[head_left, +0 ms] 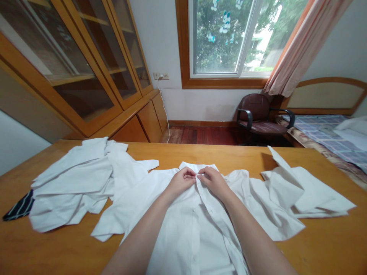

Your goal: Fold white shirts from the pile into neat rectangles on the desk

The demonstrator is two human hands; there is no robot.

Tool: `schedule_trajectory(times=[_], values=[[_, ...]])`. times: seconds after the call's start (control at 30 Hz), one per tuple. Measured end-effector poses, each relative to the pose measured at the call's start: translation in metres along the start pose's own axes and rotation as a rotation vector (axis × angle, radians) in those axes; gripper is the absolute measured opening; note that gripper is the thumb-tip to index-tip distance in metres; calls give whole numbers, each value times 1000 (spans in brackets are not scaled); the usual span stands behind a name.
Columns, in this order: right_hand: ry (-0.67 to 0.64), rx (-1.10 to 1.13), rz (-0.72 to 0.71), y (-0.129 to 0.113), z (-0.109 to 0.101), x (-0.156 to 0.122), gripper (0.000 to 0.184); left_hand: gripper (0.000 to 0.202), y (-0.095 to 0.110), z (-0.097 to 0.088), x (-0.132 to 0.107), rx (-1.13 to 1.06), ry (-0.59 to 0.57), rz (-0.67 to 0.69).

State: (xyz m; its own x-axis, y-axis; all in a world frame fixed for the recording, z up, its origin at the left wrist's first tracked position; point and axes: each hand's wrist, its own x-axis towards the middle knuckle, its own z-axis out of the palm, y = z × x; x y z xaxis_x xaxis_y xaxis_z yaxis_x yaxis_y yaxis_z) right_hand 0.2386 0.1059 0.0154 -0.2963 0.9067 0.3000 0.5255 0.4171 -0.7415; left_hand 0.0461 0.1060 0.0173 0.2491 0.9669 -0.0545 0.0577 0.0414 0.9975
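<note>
A white button-up shirt (177, 233) lies front up on the wooden table, its collar (212, 166) toward the far edge and its sleeves spread to both sides. At the top of the front opening, just below the collar, my left hand (183, 178) pinches the shirt's edge. Close beside it, my right hand (212, 181) is closed on the other front edge, fingertips nearly meeting the left ones. Whatever button sits between the fingertips is hidden. Lower down, the two front edges lie apart, and small buttons show along the placket (195, 233).
White garments are heaped on the table (338, 240) at left (74, 172), with a dark striped cloth (21, 206) beside them. A folded white garment (318, 191) lies at right. Beyond stand a glass-door cabinet (123, 103), an office chair (255, 114) and a bed (329, 130).
</note>
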Motion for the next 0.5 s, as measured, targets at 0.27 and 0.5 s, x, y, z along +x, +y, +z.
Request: schedule_trajectory(times=[0.27, 0.5], values=[[0, 19, -3, 2, 0, 0, 6, 27, 3, 2, -1, 7, 6, -3], [-26, 72, 17, -1, -4, -2, 11, 23, 2, 2, -1, 26, 20, -7]])
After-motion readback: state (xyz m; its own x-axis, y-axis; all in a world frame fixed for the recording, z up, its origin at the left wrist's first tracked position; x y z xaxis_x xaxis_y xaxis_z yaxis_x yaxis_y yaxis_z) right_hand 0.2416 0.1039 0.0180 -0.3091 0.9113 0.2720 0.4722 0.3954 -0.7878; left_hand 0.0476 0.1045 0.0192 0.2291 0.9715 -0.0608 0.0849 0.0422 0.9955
